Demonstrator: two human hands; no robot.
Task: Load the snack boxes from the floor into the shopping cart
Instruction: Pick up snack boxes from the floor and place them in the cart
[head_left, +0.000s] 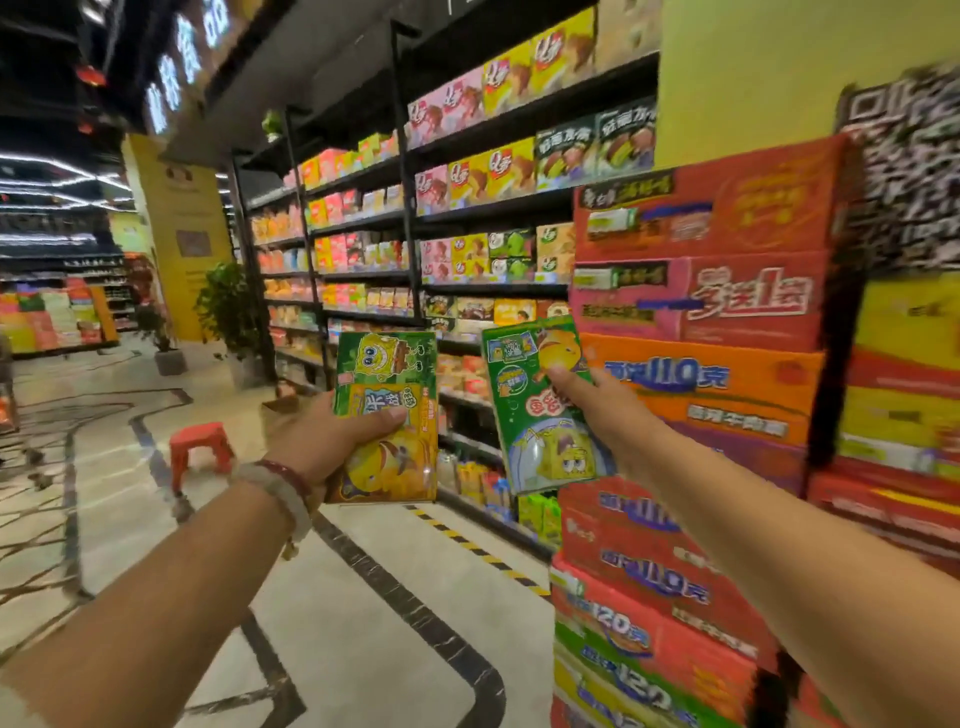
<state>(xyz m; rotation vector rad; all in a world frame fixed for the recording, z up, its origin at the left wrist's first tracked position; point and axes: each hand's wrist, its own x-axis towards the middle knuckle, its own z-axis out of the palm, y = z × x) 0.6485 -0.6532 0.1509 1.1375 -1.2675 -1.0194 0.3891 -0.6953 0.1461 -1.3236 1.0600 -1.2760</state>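
Supermarket aisle ran ahead, shelves (467, 208) packed with snack cartons along the right. Stacked red and orange cases (696, 322) stood close at right. Pale patterned floor (363, 597) with dark inlaid lines; a red stool (200, 447) and a potted plant (228, 306) sat further down.

Head view: both arms were raised. Left hand (332, 441) gripped a green-and-orange box (387, 415), thumb across its front, beaded bracelets (285, 488) on the wrist. Right hand (597, 410) pinched a green box (545, 405), tilted, thumb on its face. Boxes were held apart, at chest height, well above the floor. Picture was blurred at the edges.
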